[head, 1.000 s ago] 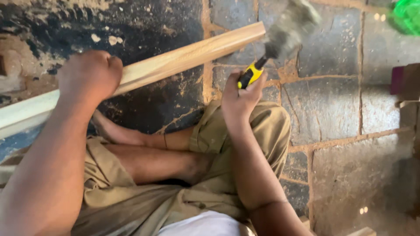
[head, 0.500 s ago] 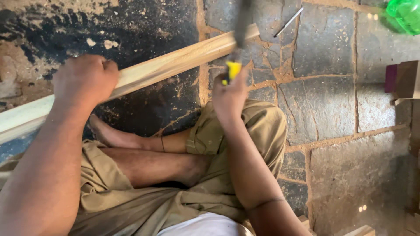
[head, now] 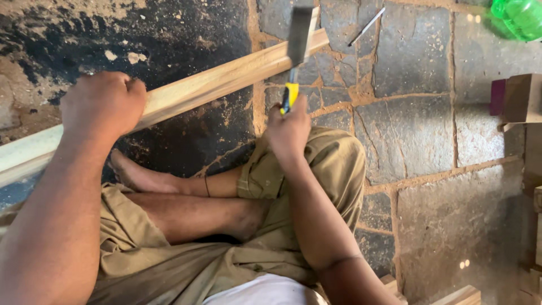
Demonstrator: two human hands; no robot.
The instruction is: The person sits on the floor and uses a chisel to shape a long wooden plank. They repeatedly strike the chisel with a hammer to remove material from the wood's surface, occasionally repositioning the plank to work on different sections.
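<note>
A long pale wooden strip (head: 226,82) runs across the stone floor from lower left to upper right. My left hand (head: 104,104) is clenched around it near its middle. My right hand (head: 291,130) grips the yellow-and-black handle of a hammer (head: 297,45). The hammer's blurred head sits over the strip's far end. I sit cross-legged in khaki shorts, bare feet under the strip.
A thin metal rod or nail (head: 367,26) lies on the stone slabs beyond the strip. A green plastic bottle (head: 519,17) is at the top right. Wooden blocks and a dark red piece (head: 516,99) stand along the right edge; more wood lies at the bottom right.
The hammer swung from a raised tilt at the right down onto the strip's far end. My left hand stayed clenched on the strip.
</note>
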